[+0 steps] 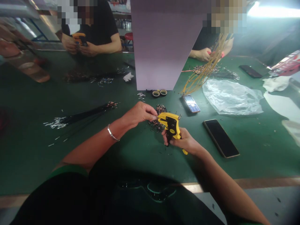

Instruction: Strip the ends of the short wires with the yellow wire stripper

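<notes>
"How does the person's right hand (185,140) stand?"

"Wrapped round the grip of a yellow-and-black pistol-shaped hand tool (172,123), smooth and hard-looking, above the middle of the table, nose pointing left."

"And the left hand (142,112)?"

"Narrow: thumb and forefinger are pinched together right at the tool's nose. What sits between them is too small to tell. A shiny silver metal bracelet (112,132) circles that wrist."

"What lies beneath?"

"A loose, bristly heap of short black and coppery clippings (156,125), partly behind the tool, on a smooth green tabletop (131,153)."

"Further out?"

"To the left, a long sheaf of thin black strands (86,114), with pale tips at its left end and copper-coloured ones at its right. Beyond the heap, two small ring-shaped rolls (159,93) sit side by side near the foot of a flat, pale purplish panel (159,47)."

"And right?"

"A silver keypad phone (191,103), slim and oblong; nearer, a glossy black smartphone (221,138); farther, a crinkled, see-through plastic bag (232,97)."

"Across the table?"

"At far left, a co-worker's hands (91,49) hold an orange-and-black tool (80,39). At far right, slender yellow cords (212,68) hang in a loose, curving bunch."
</notes>
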A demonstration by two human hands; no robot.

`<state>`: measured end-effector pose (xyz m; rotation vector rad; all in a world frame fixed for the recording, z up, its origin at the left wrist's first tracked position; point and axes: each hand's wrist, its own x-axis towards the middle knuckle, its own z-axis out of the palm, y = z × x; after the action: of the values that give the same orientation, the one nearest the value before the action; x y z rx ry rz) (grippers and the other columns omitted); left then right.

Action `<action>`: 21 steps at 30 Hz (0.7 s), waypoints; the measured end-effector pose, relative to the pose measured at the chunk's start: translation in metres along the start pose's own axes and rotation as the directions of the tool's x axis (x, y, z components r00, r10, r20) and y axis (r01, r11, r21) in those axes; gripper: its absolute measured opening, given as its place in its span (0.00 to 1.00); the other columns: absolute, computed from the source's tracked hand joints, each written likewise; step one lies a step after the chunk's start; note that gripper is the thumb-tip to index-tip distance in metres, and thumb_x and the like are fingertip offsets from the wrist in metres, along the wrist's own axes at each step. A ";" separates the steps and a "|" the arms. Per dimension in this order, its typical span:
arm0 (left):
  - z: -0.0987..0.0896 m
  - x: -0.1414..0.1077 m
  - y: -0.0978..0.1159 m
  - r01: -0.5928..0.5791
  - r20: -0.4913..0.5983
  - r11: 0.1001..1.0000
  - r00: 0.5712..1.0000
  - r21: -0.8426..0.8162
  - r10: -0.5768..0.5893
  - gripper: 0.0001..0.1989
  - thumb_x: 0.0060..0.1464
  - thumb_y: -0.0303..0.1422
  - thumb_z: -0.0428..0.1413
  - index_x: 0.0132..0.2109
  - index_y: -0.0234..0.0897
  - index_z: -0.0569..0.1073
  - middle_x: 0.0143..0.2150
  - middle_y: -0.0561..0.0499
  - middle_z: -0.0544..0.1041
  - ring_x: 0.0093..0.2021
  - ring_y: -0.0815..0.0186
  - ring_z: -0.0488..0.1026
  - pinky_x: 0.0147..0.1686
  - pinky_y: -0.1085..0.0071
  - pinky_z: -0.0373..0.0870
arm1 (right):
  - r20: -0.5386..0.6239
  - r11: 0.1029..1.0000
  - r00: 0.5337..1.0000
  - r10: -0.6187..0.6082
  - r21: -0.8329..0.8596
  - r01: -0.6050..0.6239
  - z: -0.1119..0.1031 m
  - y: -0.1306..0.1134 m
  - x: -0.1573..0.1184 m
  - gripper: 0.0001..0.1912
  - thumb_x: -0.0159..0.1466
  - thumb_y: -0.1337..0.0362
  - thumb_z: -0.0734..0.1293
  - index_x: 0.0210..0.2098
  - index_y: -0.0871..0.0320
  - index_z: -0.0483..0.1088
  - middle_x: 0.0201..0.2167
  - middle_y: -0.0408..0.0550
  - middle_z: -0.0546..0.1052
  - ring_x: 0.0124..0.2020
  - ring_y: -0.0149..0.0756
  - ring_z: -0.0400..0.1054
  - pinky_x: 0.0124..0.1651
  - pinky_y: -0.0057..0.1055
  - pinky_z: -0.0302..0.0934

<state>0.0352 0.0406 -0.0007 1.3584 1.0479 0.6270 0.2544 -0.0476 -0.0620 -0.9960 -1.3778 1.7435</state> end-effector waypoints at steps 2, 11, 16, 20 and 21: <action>0.000 0.000 0.000 0.003 0.000 1.000 1.000 0.000 -0.003 0.05 0.38 0.22 0.61 0.25 0.35 0.79 0.19 0.53 0.73 0.23 0.72 0.66 0.26 0.70 0.61 | -0.004 1.000 1.000 -0.007 -0.008 0.007 0.002 0.000 0.000 0.17 0.50 0.69 0.70 0.40 0.59 0.72 0.28 0.44 0.75 0.29 0.35 0.69 0.35 0.34 0.64; -0.003 0.001 -0.001 -0.027 0.008 1.000 1.000 0.012 0.027 0.06 0.38 0.20 0.60 0.25 0.33 0.79 0.19 0.55 0.73 0.23 0.73 0.68 0.29 0.71 0.66 | -0.073 0.999 0.997 -0.027 -0.019 0.026 0.008 0.004 0.004 0.12 0.53 0.65 0.73 0.36 0.60 0.72 0.25 0.43 0.73 0.24 0.32 0.67 0.31 0.33 0.64; -0.005 0.000 0.001 -0.042 -0.003 0.998 0.999 0.037 0.043 0.06 0.38 0.20 0.60 0.25 0.34 0.79 0.20 0.55 0.74 0.24 0.73 0.68 0.31 0.71 0.67 | -0.112 1.000 0.994 -0.004 -0.029 0.001 0.011 0.006 0.006 0.12 0.53 0.63 0.74 0.34 0.60 0.71 0.24 0.42 0.72 0.23 0.31 0.67 0.29 0.33 0.64; -0.007 0.001 0.003 -0.076 0.005 0.992 0.997 0.100 0.076 0.06 0.39 0.20 0.60 0.26 0.33 0.80 0.21 0.54 0.75 0.25 0.72 0.69 0.31 0.71 0.67 | -0.125 0.998 0.992 0.011 -0.055 -0.018 0.012 0.006 0.008 0.12 0.52 0.64 0.74 0.34 0.60 0.71 0.24 0.41 0.72 0.22 0.30 0.67 0.28 0.32 0.63; -0.008 0.001 0.003 -0.091 0.010 0.988 0.996 0.122 0.091 0.06 0.39 0.21 0.60 0.26 0.33 0.80 0.21 0.54 0.75 0.25 0.72 0.69 0.31 0.71 0.67 | -0.126 0.998 0.992 0.012 -0.064 -0.020 0.013 0.006 0.008 0.12 0.52 0.64 0.73 0.33 0.60 0.70 0.24 0.41 0.71 0.22 0.30 0.67 0.28 0.31 0.63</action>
<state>0.0288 0.0459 0.0029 1.5210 1.0390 0.6347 0.2390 -0.0476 -0.0673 -1.1355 -1.3568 1.6273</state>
